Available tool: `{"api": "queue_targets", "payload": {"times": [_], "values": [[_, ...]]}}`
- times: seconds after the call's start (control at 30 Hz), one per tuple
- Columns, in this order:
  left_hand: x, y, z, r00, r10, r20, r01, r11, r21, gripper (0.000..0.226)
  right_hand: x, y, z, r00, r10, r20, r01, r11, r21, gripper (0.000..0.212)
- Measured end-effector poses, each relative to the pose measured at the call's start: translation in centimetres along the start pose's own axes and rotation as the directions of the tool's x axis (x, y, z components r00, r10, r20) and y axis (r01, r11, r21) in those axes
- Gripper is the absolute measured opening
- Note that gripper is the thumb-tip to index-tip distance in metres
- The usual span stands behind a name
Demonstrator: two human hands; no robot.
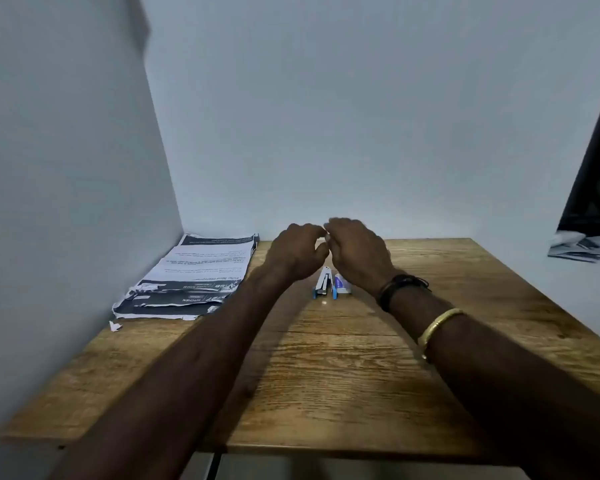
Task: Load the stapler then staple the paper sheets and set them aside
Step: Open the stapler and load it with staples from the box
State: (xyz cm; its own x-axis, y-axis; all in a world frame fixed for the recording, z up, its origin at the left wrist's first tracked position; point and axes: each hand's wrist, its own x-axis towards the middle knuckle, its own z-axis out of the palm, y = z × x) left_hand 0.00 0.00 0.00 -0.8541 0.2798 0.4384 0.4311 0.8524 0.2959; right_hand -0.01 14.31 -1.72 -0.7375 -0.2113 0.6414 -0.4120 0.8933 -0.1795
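A small blue and white stapler [323, 283] lies on the wooden table [343, 375], its top swung open. A small staple box [343, 286] sits right beside it. My left hand [297, 252] and my right hand [359, 252] hover just above and behind them, with their fingertips pinched together. A tiny pale piece [327, 236] shows between the fingertips, too small to identify. A stack of printed paper sheets [187, 275] with torn edges lies at the table's back left, against the wall.
A paper scrap [115, 326] lies near the stack's front corner. A tiny pale speck [324, 302] rests in front of the stapler. White walls close the table's left and back sides. A dark object [593, 188] with crumpled paper stands off to the right.
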Motion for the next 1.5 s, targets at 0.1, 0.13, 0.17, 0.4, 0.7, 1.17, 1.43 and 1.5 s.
{"api": "queue_targets", "payload": {"times": [0.1, 0.13, 0.17, 0.4, 0.7, 1.17, 1.43, 1.5], "values": [[-0.3, -1.0, 1.3, 0.988, -0.055, 0.142, 0.058, 0.998, -0.018, 0.034, -0.7, 0.4, 1.4, 0.993, 0.060, 0.104, -0.062, 0.998, 0.010, 0.026], [-0.8, -1.1, 1.6, 0.974, -0.098, 0.203, 0.102, 0.995, -0.010, 0.033, -1.2, 0.4, 1.8, 0.982, 0.100, 0.159, -0.100, 0.995, -0.011, 0.026], [-0.8, -1.3, 2.1, 0.962, -0.117, 0.246, 0.122, 0.992, -0.008, 0.031, -1.4, 0.6, 2.4, 0.976, 0.116, 0.182, -0.116, 0.993, -0.012, 0.026], [-0.2, -2.6, 3.2, 0.915, -0.133, 0.381, 0.188, 0.976, -0.112, 0.039, -1.5, 1.5, 3.4, 0.969, 0.127, 0.212, -0.130, 0.991, 0.003, 0.021], [0.5, -4.3, 3.1, 0.968, -0.085, 0.238, 0.148, 0.954, -0.261, 0.023, -1.2, 2.1, 3.6, 0.971, 0.131, 0.202, -0.150, 0.985, 0.080, 0.024], [1.3, -3.1, 2.8, 0.967, -0.249, -0.062, 0.173, 0.811, -0.559, 0.020, -0.3, 2.5, 3.8, 0.994, 0.108, -0.024, -0.091, 0.919, 0.384, 0.012], [1.8, -2.8, 3.6, 0.972, -0.196, -0.127, 0.120, 0.884, -0.451, 0.042, 0.5, 2.8, 3.9, 0.989, 0.145, 0.005, -0.131, 0.880, 0.457, 0.002], [1.8, -2.7, 3.6, 0.974, -0.185, -0.133, 0.114, 0.901, -0.418, 0.046, 0.4, 2.8, 3.7, 0.990, 0.140, 0.004, -0.126, 0.876, 0.465, 0.002]]}}
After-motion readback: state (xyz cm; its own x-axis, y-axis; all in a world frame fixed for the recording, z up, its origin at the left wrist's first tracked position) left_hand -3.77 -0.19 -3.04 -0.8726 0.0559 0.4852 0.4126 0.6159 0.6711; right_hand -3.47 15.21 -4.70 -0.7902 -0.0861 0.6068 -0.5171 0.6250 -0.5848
